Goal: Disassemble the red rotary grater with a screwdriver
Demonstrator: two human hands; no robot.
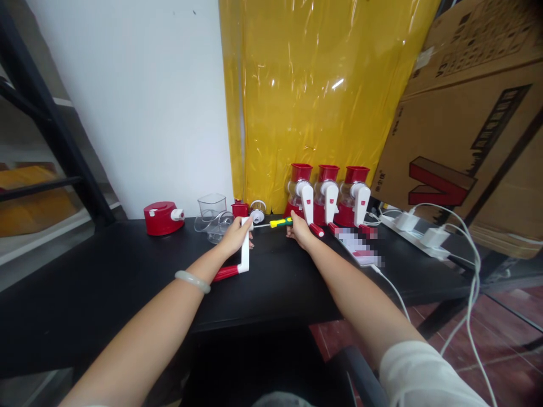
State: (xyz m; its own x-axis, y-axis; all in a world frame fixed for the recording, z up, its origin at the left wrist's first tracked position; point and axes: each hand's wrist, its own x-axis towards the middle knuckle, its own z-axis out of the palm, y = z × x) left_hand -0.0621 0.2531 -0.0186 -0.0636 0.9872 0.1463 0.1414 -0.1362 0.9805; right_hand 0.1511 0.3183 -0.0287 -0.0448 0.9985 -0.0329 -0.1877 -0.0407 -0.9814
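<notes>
My left hand [235, 237] is closed around the upper end of a white crank arm with a red handle [241, 261] that rests on the black table [106, 288]. My right hand [299, 230] grips a yellow-and-green screwdriver [281, 223]. Its thin shaft points left toward the top of the crank, close to a small round metal drum part [257, 210]. A pale bangle [193, 280] sits on my left wrist.
Three red-and-white hand-crank grinders [327, 195] stand in a row at the back. A red round base [162, 217] and a clear plastic container [212, 208] lie at the left. A white power strip [413, 233] with cables sits at the right, beside large cardboard boxes [470, 130].
</notes>
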